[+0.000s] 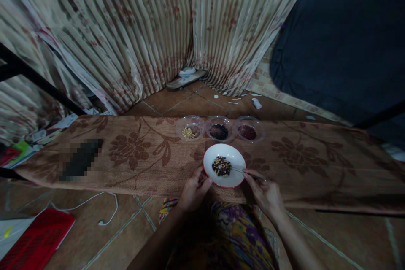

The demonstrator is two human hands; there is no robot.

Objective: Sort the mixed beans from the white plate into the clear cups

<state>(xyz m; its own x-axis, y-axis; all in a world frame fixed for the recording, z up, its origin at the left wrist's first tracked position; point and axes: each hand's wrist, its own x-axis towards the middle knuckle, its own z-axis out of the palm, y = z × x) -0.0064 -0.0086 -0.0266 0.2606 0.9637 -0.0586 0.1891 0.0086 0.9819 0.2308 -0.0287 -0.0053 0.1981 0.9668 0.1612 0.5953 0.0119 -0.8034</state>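
Observation:
A white bowl (236,156) with a red rim stands on the cloth-covered bench in front of me. Mixed dark and yellow beans (221,166) lie in its middle. The bowl's left rim is gripped by my left hand (196,187), thumb and fingers closed on it. In my right hand (265,192) is a thin metal two-pronged utensil (238,169), its tips reaching to the beans; whether it is tweezers or chopsticks I cannot tell. Behind the bowl, in a row, are clear plastic cups of yellow beans (189,132), black beans (219,131) and dark red beans (247,132).
A brown flowered cloth (177,164) covers the long bench. A blurred dark object (82,158) lies at its left. On the tiled floor are a skateboard (186,79), a white cable (115,206) and a red item (47,236). Striped curtains (158,29) hang behind.

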